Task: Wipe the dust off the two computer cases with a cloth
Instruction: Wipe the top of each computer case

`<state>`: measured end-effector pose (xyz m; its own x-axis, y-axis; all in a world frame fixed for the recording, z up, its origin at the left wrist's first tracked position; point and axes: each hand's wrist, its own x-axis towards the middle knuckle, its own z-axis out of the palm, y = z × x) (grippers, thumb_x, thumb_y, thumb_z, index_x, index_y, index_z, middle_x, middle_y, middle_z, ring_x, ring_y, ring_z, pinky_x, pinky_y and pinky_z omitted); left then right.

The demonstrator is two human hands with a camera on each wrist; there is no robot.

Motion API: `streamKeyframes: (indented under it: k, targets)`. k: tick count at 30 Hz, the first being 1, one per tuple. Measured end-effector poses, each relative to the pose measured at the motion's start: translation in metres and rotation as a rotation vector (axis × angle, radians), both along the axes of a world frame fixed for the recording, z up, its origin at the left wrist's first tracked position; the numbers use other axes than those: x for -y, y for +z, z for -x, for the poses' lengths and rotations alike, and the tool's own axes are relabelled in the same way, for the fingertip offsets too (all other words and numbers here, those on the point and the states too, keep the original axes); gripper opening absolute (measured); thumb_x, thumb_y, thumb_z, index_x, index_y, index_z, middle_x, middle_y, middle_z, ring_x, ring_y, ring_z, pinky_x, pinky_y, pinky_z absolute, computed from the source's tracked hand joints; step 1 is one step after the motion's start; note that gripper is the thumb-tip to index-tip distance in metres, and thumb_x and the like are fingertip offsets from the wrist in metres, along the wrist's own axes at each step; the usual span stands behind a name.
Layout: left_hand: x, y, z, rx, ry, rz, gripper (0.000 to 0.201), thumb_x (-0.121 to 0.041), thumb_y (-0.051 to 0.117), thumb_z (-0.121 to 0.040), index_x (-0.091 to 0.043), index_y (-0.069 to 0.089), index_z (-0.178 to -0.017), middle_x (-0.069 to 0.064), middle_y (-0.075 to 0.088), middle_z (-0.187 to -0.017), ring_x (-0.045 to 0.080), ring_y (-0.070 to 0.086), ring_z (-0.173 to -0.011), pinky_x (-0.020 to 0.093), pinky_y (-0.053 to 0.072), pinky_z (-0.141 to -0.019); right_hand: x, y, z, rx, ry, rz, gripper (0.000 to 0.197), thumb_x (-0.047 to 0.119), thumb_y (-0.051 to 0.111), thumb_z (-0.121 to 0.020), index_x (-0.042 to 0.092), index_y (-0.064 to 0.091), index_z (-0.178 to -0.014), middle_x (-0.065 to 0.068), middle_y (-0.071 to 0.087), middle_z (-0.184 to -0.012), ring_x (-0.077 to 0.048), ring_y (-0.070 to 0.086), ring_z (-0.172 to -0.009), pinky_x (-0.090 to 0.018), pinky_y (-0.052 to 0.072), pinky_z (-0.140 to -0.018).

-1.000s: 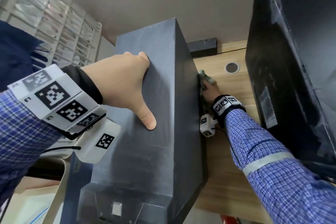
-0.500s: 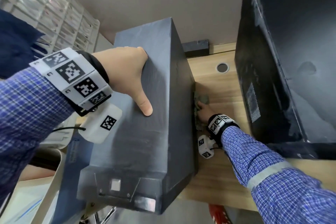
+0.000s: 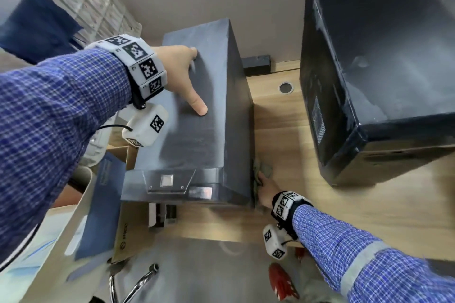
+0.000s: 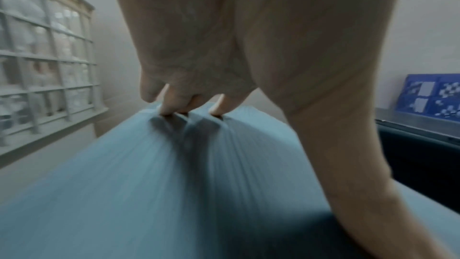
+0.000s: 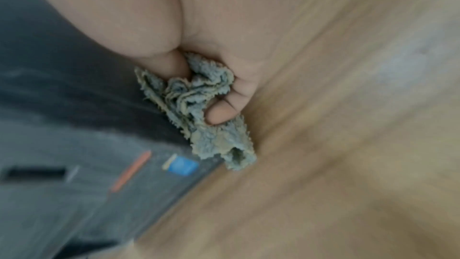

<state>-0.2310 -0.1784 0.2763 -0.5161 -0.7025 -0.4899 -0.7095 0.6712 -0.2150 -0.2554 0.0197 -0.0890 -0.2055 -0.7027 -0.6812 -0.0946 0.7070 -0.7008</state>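
A dusty grey tower case (image 3: pixel 197 130) stands on the wooden desk (image 3: pixel 283 130). My left hand (image 3: pixel 187 76) holds its top, thumb spread across the lid and fingers curled at the far left edge; the left wrist view shows the bent fingertips (image 4: pixel 166 105) pressing the grey lid (image 4: pixel 149 184). My right hand (image 3: pixel 264 187) grips a crumpled grey-green cloth (image 3: pixel 263 170) low against the case's right side, near the front corner. In the right wrist view the cloth (image 5: pixel 199 105) is bunched in my right hand (image 5: pixel 219 94) against the dark side panel (image 5: pixel 62 105). A second, black case (image 3: pixel 369 81) stands to the right, streaked with dust.
A cable hole (image 3: pixel 285 87) and a small black box (image 3: pixel 256 65) lie between the cases at the back. A cardboard box with a blue sheet (image 3: pixel 110 204) sits left of the grey case. Chair legs (image 3: pixel 138 283) and a red shoe (image 3: pixel 280 280) are below the desk edge.
My right hand has drawn the cloth along the case's right side from the back toward the front corner. The left hand has stayed on the lid.
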Motion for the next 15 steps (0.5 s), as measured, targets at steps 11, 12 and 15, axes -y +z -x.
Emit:
streamKeyframes:
  k: [11, 12, 15]
  targets:
    - [-0.047, -0.006, -0.074, -0.405, 0.052, 0.073, 0.075, -0.053, 0.077, -0.075, -0.015, 0.053, -0.136, 0.011, 0.043, -0.140, 0.026, 0.049, -0.124, 0.035, 0.040, -0.105, -0.030, 0.043, -0.034, 0.282, -0.418, 0.015, 0.042, 0.003, 0.036, -0.099, 0.028, 0.049, -0.130, -0.011, 0.057, -0.082, -0.016, 0.053, -0.042, -0.022, 0.045, -0.037]
    - [-0.053, -0.004, -0.080, -0.415, 0.024, 0.064, 0.060, -0.047, 0.074, -0.079, -0.015, 0.060, -0.127, 0.010, 0.049, -0.133, 0.025, 0.052, -0.118, 0.033, 0.041, -0.100, -0.032, 0.057, -0.034, 0.390, -0.486, 0.006, 0.044, 0.001, 0.035, -0.100, 0.025, 0.046, -0.136, -0.014, 0.059, -0.092, -0.019, 0.053, -0.048, -0.022, 0.045, -0.034]
    - [-0.068, 0.004, -0.099, -0.359, -0.025, 0.021, 0.028, -0.031, 0.066, -0.086, -0.016, 0.069, -0.109, 0.006, 0.065, -0.113, 0.025, 0.061, -0.103, 0.031, 0.048, -0.090, -0.033, 0.091, -0.029, 0.454, -0.532, 0.059, 0.052, -0.002, 0.030, -0.100, 0.023, 0.035, -0.146, -0.018, 0.054, -0.123, -0.023, 0.052, -0.065, -0.023, 0.047, -0.036]
